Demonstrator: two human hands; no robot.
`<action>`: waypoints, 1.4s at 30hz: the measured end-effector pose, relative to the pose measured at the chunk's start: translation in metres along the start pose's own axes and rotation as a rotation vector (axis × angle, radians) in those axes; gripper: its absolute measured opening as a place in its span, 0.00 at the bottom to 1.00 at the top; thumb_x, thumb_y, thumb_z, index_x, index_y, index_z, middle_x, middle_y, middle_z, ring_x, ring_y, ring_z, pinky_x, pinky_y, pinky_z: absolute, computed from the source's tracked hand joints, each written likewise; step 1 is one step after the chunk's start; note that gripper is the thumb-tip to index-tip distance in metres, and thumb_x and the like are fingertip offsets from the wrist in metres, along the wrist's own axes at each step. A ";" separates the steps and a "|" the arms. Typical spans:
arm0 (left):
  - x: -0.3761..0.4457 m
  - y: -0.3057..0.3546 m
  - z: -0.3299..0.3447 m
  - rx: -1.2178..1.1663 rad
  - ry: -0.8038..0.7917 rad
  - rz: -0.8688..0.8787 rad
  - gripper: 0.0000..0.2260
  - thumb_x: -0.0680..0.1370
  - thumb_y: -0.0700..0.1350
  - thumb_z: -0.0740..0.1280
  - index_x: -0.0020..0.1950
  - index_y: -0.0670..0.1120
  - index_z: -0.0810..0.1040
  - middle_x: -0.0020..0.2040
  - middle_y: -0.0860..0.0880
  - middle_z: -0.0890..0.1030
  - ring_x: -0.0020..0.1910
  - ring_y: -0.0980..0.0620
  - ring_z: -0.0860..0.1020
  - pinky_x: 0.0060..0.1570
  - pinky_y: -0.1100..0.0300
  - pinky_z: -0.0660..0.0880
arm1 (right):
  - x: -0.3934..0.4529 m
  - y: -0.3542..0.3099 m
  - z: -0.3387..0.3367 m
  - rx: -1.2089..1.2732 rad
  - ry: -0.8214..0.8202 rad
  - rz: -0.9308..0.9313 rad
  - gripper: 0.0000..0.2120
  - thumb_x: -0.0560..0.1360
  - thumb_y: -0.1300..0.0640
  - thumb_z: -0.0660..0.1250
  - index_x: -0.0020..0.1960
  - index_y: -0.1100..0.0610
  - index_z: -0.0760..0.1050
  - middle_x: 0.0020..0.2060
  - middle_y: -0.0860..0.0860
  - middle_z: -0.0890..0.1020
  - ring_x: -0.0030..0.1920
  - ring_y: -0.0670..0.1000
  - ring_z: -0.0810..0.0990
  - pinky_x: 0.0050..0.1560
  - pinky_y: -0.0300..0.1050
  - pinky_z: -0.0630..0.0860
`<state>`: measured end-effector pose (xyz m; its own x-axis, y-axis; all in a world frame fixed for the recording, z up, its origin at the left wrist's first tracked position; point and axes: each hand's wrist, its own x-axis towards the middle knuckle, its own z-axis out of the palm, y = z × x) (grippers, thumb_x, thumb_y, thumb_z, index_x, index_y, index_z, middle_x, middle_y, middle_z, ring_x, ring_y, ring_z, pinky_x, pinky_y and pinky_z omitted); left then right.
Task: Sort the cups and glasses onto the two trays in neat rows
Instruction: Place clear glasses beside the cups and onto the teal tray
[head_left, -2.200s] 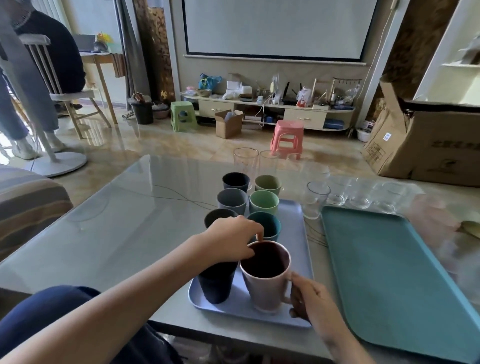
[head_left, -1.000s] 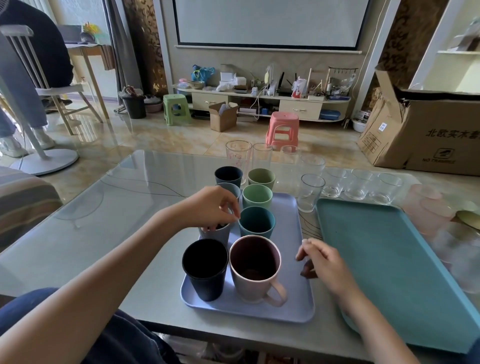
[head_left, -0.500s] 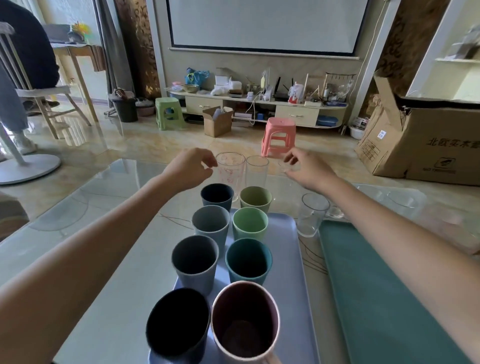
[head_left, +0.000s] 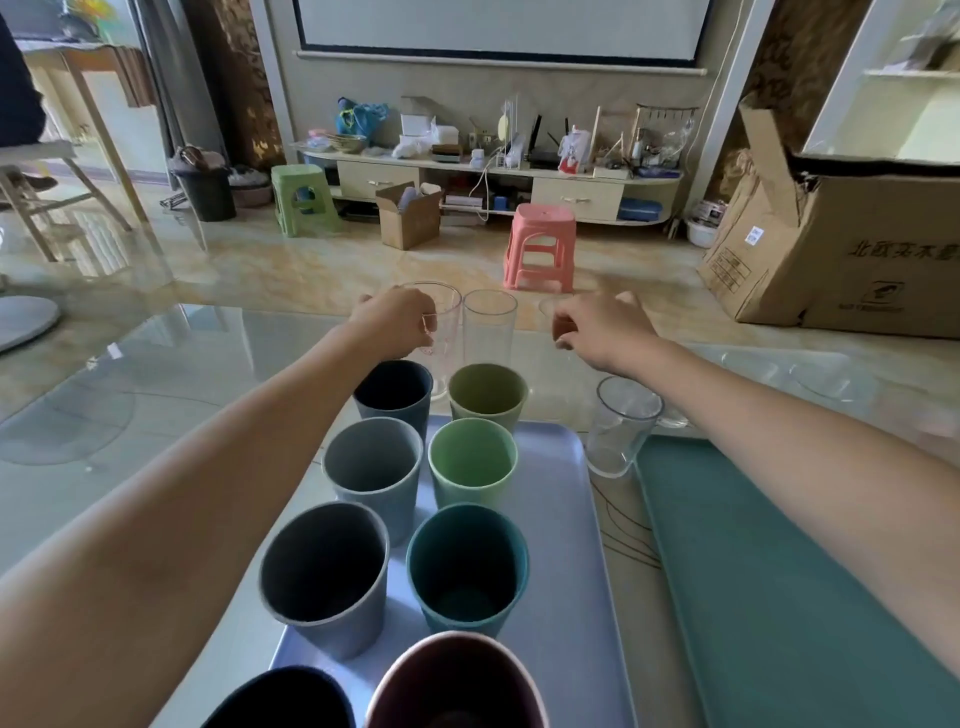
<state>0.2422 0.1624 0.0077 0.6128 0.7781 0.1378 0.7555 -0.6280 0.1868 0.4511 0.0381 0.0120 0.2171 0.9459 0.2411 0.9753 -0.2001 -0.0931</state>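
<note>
Left hand (head_left: 397, 322): you're gripping a tall glass (head_left: 441, 332), teal tray (head_left: 779, 571) awaits.
Right hand (head_left: 597, 330): curled round another glass, barely visible.

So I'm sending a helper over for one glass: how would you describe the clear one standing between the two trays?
Find the lavender plastic tray full of coloured cups and the teal plastic tray beside it. At their far ends, in the gap between them, one short clear glass tumbler stands upright on the glass tabletop. Unlike its coloured neighbours, it is transparent and off-tray.
</note>
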 end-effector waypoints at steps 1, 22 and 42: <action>0.000 0.001 0.000 0.005 0.008 0.001 0.03 0.74 0.41 0.66 0.45 0.47 0.79 0.47 0.47 0.81 0.49 0.45 0.77 0.55 0.48 0.73 | -0.002 0.001 -0.002 0.002 0.024 -0.022 0.03 0.76 0.56 0.64 0.46 0.50 0.75 0.48 0.51 0.80 0.53 0.56 0.75 0.54 0.51 0.63; -0.101 0.042 -0.108 -0.206 0.524 0.114 0.04 0.76 0.38 0.65 0.47 0.40 0.78 0.46 0.45 0.81 0.46 0.46 0.76 0.46 0.54 0.73 | -0.084 -0.004 -0.045 0.116 0.073 -0.150 0.01 0.74 0.55 0.67 0.45 0.50 0.76 0.46 0.47 0.82 0.53 0.52 0.77 0.60 0.51 0.62; -0.200 0.098 -0.094 -0.279 0.552 0.283 0.04 0.75 0.43 0.68 0.47 0.43 0.79 0.42 0.56 0.76 0.48 0.53 0.72 0.42 0.64 0.66 | -0.090 -0.023 -0.015 0.163 -0.022 -0.074 0.01 0.75 0.55 0.65 0.47 0.51 0.76 0.47 0.52 0.81 0.53 0.54 0.75 0.58 0.50 0.64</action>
<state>0.1720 -0.0534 0.0904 0.5139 0.5224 0.6804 0.4499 -0.8395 0.3048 0.4099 -0.0466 0.0068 0.1423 0.9622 0.2321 0.9688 -0.0873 -0.2318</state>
